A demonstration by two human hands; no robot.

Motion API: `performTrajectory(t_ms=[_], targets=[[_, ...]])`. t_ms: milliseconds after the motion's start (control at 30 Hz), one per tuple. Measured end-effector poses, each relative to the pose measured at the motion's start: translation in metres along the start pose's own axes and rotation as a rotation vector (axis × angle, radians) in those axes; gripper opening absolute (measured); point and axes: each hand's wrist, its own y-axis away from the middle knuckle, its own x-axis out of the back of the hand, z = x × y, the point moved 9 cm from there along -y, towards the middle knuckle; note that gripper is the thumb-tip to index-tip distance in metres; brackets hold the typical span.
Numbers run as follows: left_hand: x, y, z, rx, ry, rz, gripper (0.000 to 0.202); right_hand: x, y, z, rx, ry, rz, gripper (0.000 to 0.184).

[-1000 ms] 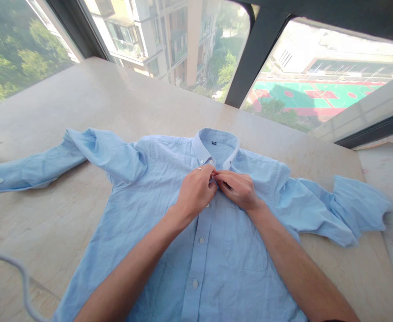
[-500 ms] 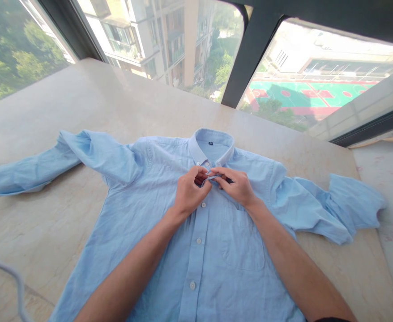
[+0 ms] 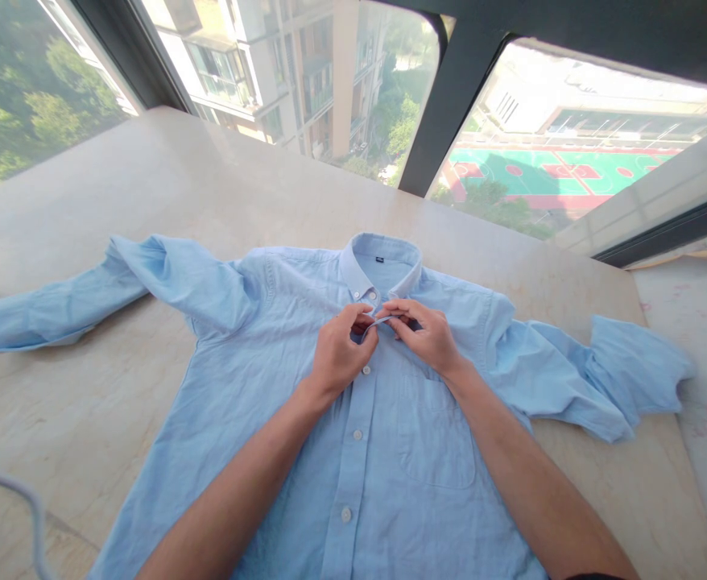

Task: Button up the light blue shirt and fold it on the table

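A light blue button-down shirt [image 3: 250, 411] lies front up, its sleeves spread to both sides. Just below the collar [image 3: 383, 251], my left hand [image 3: 345, 342] and my right hand [image 3: 419, 332] pinch the raised edge of the front placket [image 3: 353, 467] between thumbs and fingers. The fingertips of both hands nearly meet there. Whatever button or buttonhole lies between them is hidden. A white button [image 3: 366, 370] shows just under my hands, with others lower on the placket. The chest pocket [image 3: 438, 443] is beside my right forearm.
The shirt rests on a pale marble-like surface [image 3: 166, 177] that runs up to windows with dark frames [image 3: 429, 121]. A white cable [image 3: 12, 479] curves in at the lower left. Floral cloth [image 3: 704, 387] lies at the right edge.
Both hands stay on the placket below the collar. The left fingers have shifted very slightly down and left, and the pinched edge has turned a little. The shirt lies as before.
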Motion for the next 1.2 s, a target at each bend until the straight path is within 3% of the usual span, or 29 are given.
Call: performTrajectory(t_ms=[367, 667, 1067, 1200], targets=[[-0.002, 0.003, 0.005, -0.046, -0.137, -0.013, 0.026, -0.001, 0.000, -0.006, 0.060, 0.019, 0.005, 0.015], [-0.003, 0.004, 0.008, -0.076, -0.160, -0.008, 0.019, -0.003, 0.001, -0.009, 0.131, 0.138, -0.015, 0.026], [0.002, 0.001, -0.004, 0.071, 0.015, 0.039, 0.023, 0.001, 0.005, -0.017, 0.240, 0.178, 0.063, 0.024], [0.004, 0.000, -0.005, 0.097, 0.065, 0.056, 0.022, 0.008, 0.008, -0.021, 0.254, 0.174, 0.155, 0.016]])
